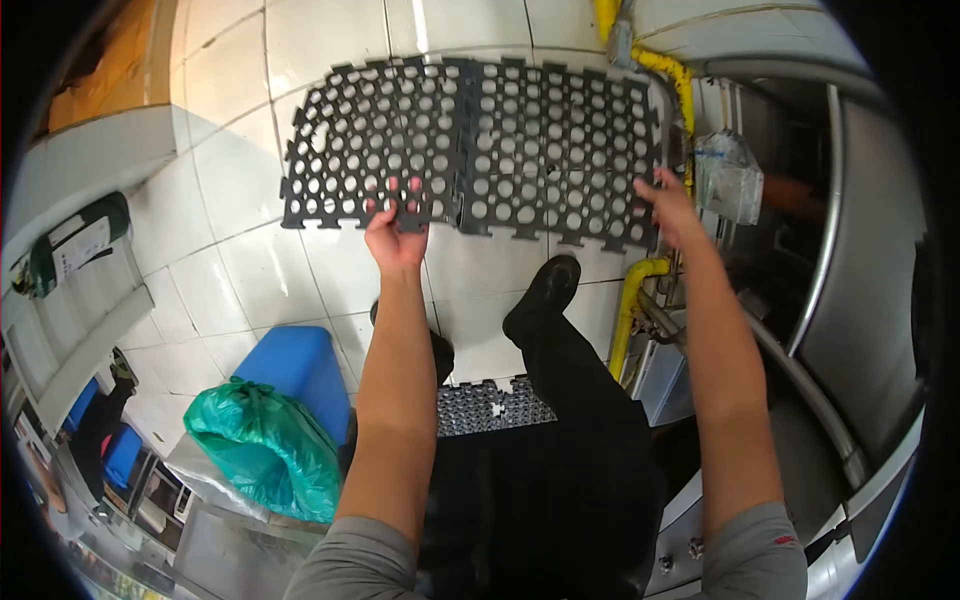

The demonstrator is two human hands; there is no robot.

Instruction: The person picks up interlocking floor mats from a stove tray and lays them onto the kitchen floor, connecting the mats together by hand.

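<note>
Left fingers (381, 221) and right fingers (650, 191) grasp black mat (466, 140); edge near yellow pipe (684, 88) could snag if swung.

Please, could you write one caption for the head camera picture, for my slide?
Left hand and right hand hold a black mat with holes over a white tiled floor.

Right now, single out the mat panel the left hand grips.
The left panel, with fingers showing through it; the right hand grips the right panel.
</note>
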